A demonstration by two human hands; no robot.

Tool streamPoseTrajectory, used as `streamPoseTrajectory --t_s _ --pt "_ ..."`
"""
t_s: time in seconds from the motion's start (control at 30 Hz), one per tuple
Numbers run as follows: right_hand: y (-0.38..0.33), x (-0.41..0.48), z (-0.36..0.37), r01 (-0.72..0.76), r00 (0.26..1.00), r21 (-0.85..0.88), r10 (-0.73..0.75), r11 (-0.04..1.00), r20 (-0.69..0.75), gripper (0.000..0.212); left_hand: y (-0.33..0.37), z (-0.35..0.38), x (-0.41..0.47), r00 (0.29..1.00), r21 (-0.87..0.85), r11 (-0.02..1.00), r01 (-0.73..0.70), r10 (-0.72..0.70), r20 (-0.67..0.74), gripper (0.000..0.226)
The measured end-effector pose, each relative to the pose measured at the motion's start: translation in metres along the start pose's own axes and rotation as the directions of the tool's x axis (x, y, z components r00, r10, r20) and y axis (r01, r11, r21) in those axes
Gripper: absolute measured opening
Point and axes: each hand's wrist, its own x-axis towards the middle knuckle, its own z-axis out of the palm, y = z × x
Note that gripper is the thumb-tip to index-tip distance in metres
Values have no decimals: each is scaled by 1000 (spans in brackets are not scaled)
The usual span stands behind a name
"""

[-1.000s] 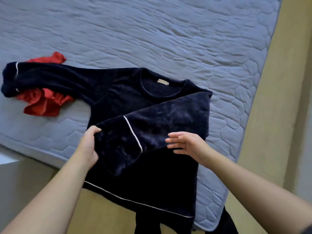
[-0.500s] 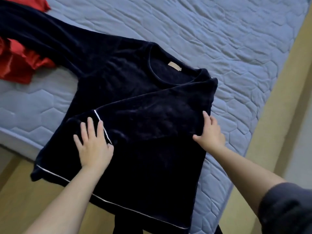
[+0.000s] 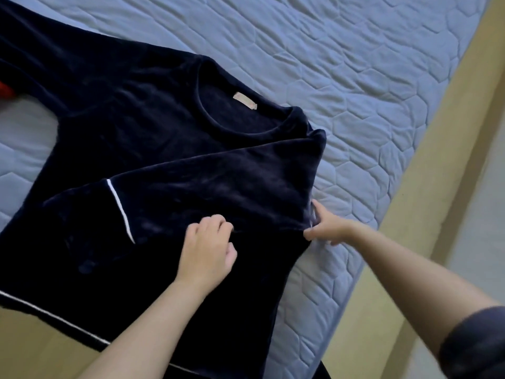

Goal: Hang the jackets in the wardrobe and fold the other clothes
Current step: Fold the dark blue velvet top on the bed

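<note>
The fingers (image 3: 212, 223) of the left hand (image 3: 207, 250) are curled now, knuckles up on the dark navy velvet long-sleeved top (image 3: 153, 127). Half a second ago they lay flat and spread on the cuff. The hand has since slid right, off the white-piped cuff (image 3: 120, 209), to the lower edge of the folded sleeve (image 3: 218, 184). I cannot tell whether they have caught any cloth.

Just to the right, the right hand (image 3: 329, 228) no longer presses flat on the fold. Its thumb and forefinger now pinch the top's side edge where the sleeve turns back, close to the bed's right edge.

The top lies chest-up on the quilted grey-blue bed (image 3: 355, 91), its white-piped hem hanging over the near edge. One sleeve is laid across the chest and staying put.

Beyond, the round neckline with its small beige label (image 3: 244, 101) faces up. The other sleeve (image 3: 41, 50) is stretched out unfolded towards the bed's far left, beside a sliver of red garment (image 3: 4, 90) at the picture's left border.

So the first sleeve fold looks finished. The shift from smoothing to pinching suggests the side panel is about to be turned in; the far sleeve and the lengthwise folds are yet to do.
</note>
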Motion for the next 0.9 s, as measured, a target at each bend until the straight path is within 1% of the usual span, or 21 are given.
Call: streamPoseTrajectory --t_s 0.03,0.07,0.1,0.13,0.17,0.2,0.23,0.27,0.3,0.33,0.4,0.43,0.47,0.5,0.57,0.63,0.7,0.8,0.83,0.87,0.9 --pt "-3 3 -19 51 999 56 -50 997 -14 92 18 3 6 994 -156 982 103 -96 53 12" --pt "-7 6 -38 135 985 86 -124 987 -124 85 37 6 13 946 -338 888 312 -256 200 12" --pt "-16 9 -56 239 934 48 -216 970 -284 75 55 12 21 823 -510 649 564 -391 412 14" --pt "-26 12 -73 337 856 -46 -326 941 -402 67 72 21 29 677 -608 304 733 -408 612 16" --pt "-39 15 -87 421 780 -143 -438 896 -447 62 86 31 38 595 -638 2 770 -364 717 17" --pt "-51 20 -98 481 727 -227 -530 847 -438 59 97 39 46 574 -651 -192 734 -337 746 16" --pt "-63 27 -106 513 700 -302 -595 803 -395 59 107 47 54 577 -663 -312 680 -329 747 15" --pt "-74 33 -112 525 695 -374 -638 765 -330 60 116 51 60 588 -671 -386 633 -324 741 13" --pt "-84 40 -116 512 717 -445 -651 734 -249 58 124 55 65 594 -669 -433 604 -315 740 11" --pt "-91 45 -119 485 760 -509 -631 711 -157 53 131 59 67 590 -659 -464 592 -308 747 11" --pt "-97 49 -124 395 868 -633 -496 665 20 30 141 65 68 555 -632 -498 594 -314 770 16" --pt "-96 51 -128 360 897 -689 -437 629 69 19 143 68 69 535 -626 -502 597 -332 777 19" --pt "-93 54 -134 323 914 -738 -398 592 81 13 145 72 69 523 -626 -501 597 -349 778 22" --pt "-90 56 -140 283 926 -778 -372 561 68 12 146 76 69 517 -626 -500 599 -355 779 24" --pt "-85 62 -149 182 945 -820 -328 543 -8 24 151 79 67 513 -619 -494 610 -349 784 23" --pt "-84 69 -149 100 950 -802 -297 588 -99 31 155 78 66 504 -607 -519 602 -343 793 21" --pt "-83 74 -136 31 934 -773 -293 634 -203 33 154 74 68 467 -574 -573 585 -340 816 21" --pt "-79 71 -111 -93 871 -694 -279 714 -404 36 144 67 71 406 -491 -638 593 -289 867 24" --pt "-77 65 -103 -106 837 -668 -296 737 -460 39 139 65 69 401 -472 -618 629 -262 878 28" --pt "-74 58 -94 -98 792 -644 -333 758 -512 43 134 60 66 406 -463 -569 679 -234 883 36" --pt "-71 49 -83 -66 736 -636 -393 769 -552 49 127 55 60 405 -463 -484 743 -226 886 45"
